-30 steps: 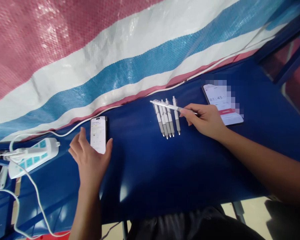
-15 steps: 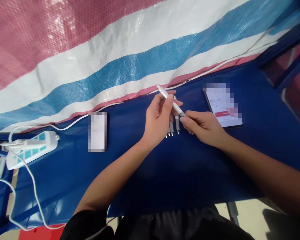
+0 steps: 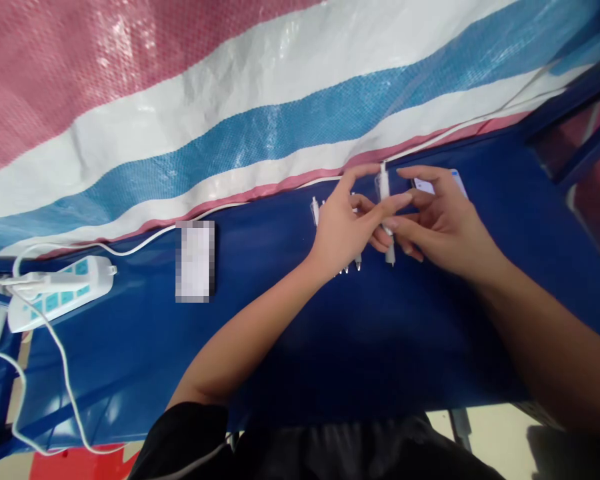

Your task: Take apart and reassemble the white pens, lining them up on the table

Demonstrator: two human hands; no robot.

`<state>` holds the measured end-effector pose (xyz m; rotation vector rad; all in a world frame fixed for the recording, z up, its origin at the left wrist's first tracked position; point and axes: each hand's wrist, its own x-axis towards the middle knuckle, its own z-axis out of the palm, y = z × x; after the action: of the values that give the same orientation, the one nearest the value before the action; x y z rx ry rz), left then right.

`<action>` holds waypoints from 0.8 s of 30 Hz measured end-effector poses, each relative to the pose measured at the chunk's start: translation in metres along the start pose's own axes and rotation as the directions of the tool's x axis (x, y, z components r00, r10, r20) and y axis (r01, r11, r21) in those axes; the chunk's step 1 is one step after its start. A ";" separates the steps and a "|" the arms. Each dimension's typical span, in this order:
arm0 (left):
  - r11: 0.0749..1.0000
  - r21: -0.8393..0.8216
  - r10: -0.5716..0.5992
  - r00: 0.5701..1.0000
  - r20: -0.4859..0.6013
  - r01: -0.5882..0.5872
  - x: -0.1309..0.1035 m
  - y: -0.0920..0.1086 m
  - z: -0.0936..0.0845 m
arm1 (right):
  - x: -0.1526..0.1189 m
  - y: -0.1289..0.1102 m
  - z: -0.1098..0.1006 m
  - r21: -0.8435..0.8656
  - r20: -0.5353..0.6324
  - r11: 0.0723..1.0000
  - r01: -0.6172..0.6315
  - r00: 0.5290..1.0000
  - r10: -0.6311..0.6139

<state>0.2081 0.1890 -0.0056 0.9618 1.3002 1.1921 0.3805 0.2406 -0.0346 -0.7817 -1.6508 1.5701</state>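
Observation:
A white and grey pen [image 3: 385, 183] stands nearly upright in the picture between my two hands. My left hand [image 3: 353, 217] pinches it from the left with thumb and fingers. From the other side, the thumb and fingers of my right hand [image 3: 437, 223] close on its middle, while the right index finger is raised off it. Several similar pens lie side by side on the blue surface, partly hidden under my left hand; the top of one pen [image 3: 315, 211] shows left of that hand.
A phone [image 3: 459, 181] lies partly behind my right hand. On the left of the blue surface [image 3: 260, 267] are a pixelated white item [image 3: 195, 261] and a white power strip [image 3: 97, 277] with cables. A striped plastic sheet [image 3: 280, 127] rises along the far edge.
Both hands have moved right, and the pen has turned from slanted to nearly upright in the picture. My right hand now covers much of the phone.

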 end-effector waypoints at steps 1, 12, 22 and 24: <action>1.000 0.003 -0.010 1.000 0.008 0.010 -0.002 -0.002 0.001 | -0.001 0.000 -0.001 0.006 0.033 1.000 -0.017 0.999 0.017; 0.934 0.303 0.190 0.981 0.032 -0.191 -0.008 -0.013 0.001 | -0.005 -0.009 0.001 -0.096 0.031 0.995 -0.022 0.999 0.025; 0.492 0.856 0.414 0.907 -0.074 -0.155 0.002 -0.024 -0.043 | 0.007 0.003 0.002 0.028 -0.003 0.997 -0.069 0.998 0.069; 0.411 0.898 0.435 0.900 -0.038 -0.160 0.002 -0.028 -0.043 | 0.007 0.002 0.003 0.006 0.000 0.998 -0.068 0.998 0.068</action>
<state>0.1685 0.1814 -0.0372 1.9224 2.1265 0.8573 0.3743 0.2449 -0.0357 -0.8431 -1.6342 1.6203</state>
